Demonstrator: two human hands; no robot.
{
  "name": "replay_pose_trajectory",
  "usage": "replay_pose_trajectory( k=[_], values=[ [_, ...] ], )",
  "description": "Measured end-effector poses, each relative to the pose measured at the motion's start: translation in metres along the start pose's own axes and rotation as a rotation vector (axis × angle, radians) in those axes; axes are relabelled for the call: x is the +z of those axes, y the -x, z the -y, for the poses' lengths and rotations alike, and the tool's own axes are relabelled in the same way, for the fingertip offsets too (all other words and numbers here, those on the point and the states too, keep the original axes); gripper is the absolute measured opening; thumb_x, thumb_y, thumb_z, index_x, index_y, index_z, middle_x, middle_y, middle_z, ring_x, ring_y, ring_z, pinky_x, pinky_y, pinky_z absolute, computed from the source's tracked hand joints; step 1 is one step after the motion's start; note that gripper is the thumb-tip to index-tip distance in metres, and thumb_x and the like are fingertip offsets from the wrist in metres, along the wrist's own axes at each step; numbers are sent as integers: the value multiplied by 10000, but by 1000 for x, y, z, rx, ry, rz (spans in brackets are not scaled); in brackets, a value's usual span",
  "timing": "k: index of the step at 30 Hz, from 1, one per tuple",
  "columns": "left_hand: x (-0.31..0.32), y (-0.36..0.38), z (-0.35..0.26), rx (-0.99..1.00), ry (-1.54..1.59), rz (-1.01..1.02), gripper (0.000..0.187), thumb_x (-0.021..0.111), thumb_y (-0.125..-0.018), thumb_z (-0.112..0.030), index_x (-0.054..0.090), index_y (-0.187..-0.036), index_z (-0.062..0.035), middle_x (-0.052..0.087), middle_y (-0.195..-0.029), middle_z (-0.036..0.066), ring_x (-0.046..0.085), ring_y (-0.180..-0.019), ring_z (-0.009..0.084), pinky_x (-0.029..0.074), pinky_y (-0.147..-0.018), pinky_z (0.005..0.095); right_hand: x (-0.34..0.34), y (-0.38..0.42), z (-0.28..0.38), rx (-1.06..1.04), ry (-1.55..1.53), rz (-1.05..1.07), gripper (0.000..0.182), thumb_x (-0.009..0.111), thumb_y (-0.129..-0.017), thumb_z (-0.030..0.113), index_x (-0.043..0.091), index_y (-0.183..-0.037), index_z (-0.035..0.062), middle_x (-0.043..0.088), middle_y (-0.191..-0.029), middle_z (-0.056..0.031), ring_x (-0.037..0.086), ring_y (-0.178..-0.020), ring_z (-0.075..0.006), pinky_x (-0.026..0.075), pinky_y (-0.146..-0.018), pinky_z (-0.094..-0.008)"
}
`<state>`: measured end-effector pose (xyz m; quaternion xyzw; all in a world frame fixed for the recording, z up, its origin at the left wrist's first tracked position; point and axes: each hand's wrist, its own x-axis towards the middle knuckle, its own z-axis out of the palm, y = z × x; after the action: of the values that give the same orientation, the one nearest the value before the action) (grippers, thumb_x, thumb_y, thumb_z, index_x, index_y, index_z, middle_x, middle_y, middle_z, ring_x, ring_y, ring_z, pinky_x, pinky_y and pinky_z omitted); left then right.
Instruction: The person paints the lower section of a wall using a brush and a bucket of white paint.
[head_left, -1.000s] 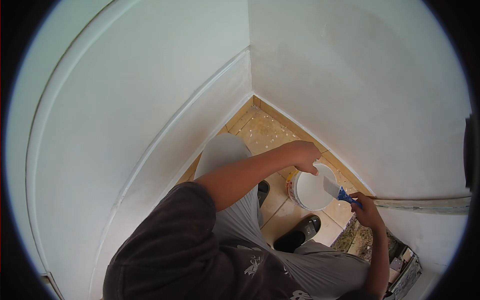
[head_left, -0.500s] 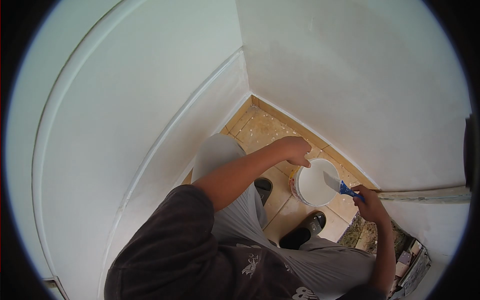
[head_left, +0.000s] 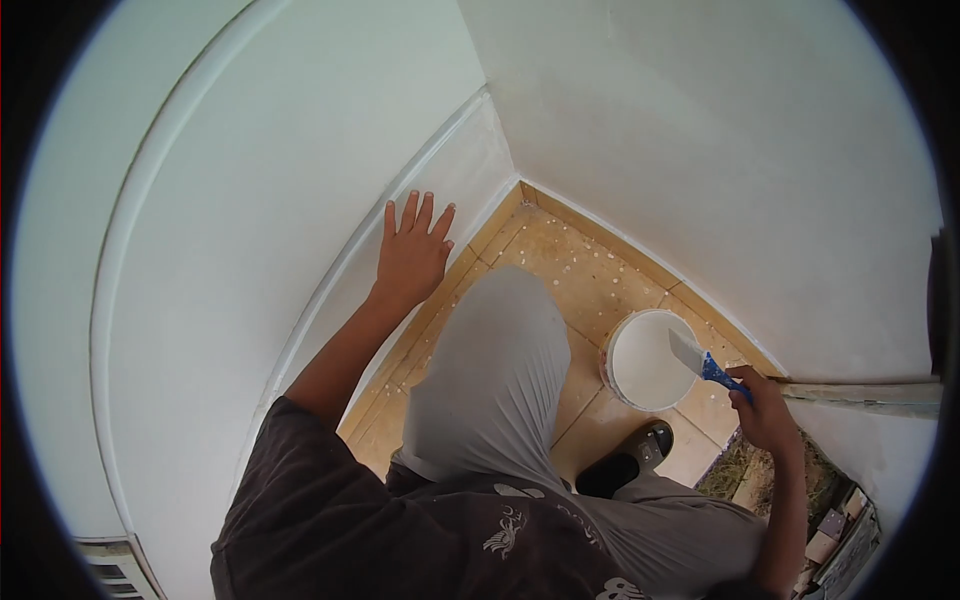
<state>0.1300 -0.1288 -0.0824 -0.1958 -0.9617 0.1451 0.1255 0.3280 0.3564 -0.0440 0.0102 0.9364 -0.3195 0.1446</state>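
Holding blue-handled scraper over bucket (right hand)

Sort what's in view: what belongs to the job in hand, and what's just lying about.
Likely part of the job:
- blue-handled scraper, held in the right hand
- white bucket, under the scraper's blade

Apparently just lying about:
- white specks scattered on the floor tiles
- blocks at lower right, too small to identify

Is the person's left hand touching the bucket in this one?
Apart. In the head view, the knee and floor tiles show plainly between the spread left hand and the bucket.
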Motion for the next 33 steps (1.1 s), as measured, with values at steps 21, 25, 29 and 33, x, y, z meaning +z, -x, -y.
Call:
replay_pose_trajectory(
  k=[21, 25, 29, 33],
  values=[
    [12, 125, 31, 126, -109, 493, 747, 580, -846, -559, 364, -1460, -193, 124, -1540, 272, -19, -1465, 332, -38, -1132, 587, -2, 8, 11, 7, -51, -9, 258, 536, -873, 10, 547, -1131, -2, 580, -706, -144, 562, -653, -212, 455, -647, -336],
    [5, 133, 18, 97, 18, 422, 690, 602, -856, -492, 390, -1444, -200, 127, -1556, 222, 1, -1466, 328, -20, -1133, 590, 0, 9, 18, -5, -70, -27, 258, 537, -872, 10, 551, -1130, -2, 582, -707, -144, 559, -651, -209, 454, -646, -328],
    [3, 136, 14, 24, 107, 316, 633, 618, -861, -412, 422, -1423, -197, 139, -1569, 162, 9, -1466, 329, 0, -1129, 597, -2, 11, 21, 24, -46, 6, 260, 517, -881, 12, 544, -1137, -15, 592, -729, -119, 558, -666, -178, 460, -650, -317],
    [3, 130, 17, -50, 84, 283, 575, 614, -874, -349, 452, -1401, -186, 181, -1563, 151, 62, -1461, 338, 56, -1135, 579, 2, 13, 18, 11, -72, -8, 253, 532, -877, 10, 553, -1129, 1, 589, -704, -132, 571, -647, -187, 459, -633, -322]
  ],
)
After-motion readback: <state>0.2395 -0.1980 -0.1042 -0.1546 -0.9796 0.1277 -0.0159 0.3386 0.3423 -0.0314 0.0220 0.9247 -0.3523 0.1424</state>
